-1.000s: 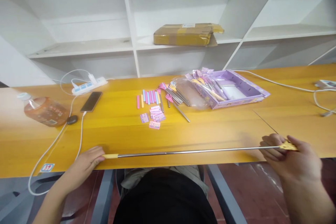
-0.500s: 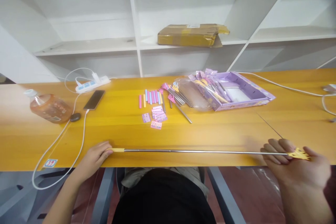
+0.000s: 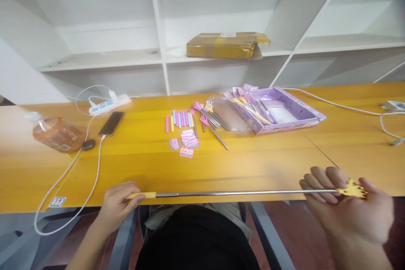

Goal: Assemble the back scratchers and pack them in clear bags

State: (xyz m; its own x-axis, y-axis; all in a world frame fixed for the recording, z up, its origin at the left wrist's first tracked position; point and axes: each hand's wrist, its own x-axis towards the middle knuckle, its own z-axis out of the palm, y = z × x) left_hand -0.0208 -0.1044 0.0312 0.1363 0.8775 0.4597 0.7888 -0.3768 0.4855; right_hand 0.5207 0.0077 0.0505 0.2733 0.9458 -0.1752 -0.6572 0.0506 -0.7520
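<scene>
Running nr front tbl edge (image 3: 268,198): yellow-ended rod (image 3: 226,193), well off cards (image 3: 191,142)

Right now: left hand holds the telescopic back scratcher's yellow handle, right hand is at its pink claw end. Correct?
One slip: the claw end at the right hand is yellow, not pink; the head view shows it. The left hand does hold the yellow handle of the telescopic back scratcher.
</scene>
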